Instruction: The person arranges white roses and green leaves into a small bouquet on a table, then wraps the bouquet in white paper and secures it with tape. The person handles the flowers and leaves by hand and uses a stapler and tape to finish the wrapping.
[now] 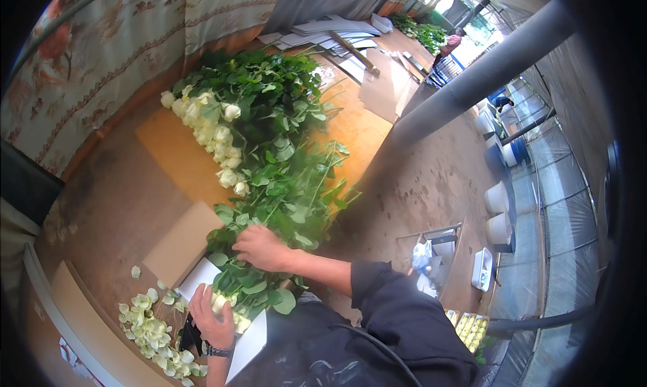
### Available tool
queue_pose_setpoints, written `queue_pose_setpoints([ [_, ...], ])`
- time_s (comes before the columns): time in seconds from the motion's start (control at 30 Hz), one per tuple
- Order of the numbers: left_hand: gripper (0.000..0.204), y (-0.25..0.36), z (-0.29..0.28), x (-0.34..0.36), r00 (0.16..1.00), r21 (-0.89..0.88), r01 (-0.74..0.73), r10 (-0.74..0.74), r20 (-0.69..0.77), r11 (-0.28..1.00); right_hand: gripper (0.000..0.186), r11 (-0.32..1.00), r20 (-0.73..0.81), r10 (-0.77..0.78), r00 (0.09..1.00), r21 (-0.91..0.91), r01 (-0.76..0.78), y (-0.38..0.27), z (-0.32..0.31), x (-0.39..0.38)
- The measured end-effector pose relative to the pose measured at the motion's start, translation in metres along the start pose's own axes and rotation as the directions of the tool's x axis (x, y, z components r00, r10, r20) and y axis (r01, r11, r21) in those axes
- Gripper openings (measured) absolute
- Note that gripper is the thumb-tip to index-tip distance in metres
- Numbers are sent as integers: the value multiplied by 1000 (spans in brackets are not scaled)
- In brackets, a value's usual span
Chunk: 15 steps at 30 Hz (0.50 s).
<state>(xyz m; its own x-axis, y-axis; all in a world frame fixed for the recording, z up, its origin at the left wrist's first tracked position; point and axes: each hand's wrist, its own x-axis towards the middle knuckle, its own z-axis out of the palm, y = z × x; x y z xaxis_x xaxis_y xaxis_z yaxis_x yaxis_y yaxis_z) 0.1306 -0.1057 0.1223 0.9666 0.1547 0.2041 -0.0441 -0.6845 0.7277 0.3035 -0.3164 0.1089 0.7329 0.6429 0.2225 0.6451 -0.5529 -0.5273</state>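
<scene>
At white roses [240, 321] lie left fingers [199, 302], over leaves [253, 284] the right fingers [246, 247], both grips unclear.

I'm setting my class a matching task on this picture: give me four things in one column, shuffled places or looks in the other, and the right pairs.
Things:
1. left hand
2. right hand
3. loose petals
4. thick post

Places or looks:
A. against green leaves, sleeve up its arm
B. grey, slanting across the upper right
C. at cream rose heads, watch on its wrist
D. pale, scattered at lower left

Pairs: 1-C, 2-A, 3-D, 4-B
</scene>
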Motion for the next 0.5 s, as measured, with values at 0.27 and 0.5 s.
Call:
queue_pose_setpoints([
  [0.27, 55, -10, 5, -12, 997, -12, 69, -70, -39, 998, 12, 978, -178, 182, 967, 132, -160, 20, -77, 48],
  [0.5, 58, -14, 2, -9, 991, -84, 46, -56, -122, 995, 12, 943, -173, 306, 936, -83, -323, 113, -92, 139],
])
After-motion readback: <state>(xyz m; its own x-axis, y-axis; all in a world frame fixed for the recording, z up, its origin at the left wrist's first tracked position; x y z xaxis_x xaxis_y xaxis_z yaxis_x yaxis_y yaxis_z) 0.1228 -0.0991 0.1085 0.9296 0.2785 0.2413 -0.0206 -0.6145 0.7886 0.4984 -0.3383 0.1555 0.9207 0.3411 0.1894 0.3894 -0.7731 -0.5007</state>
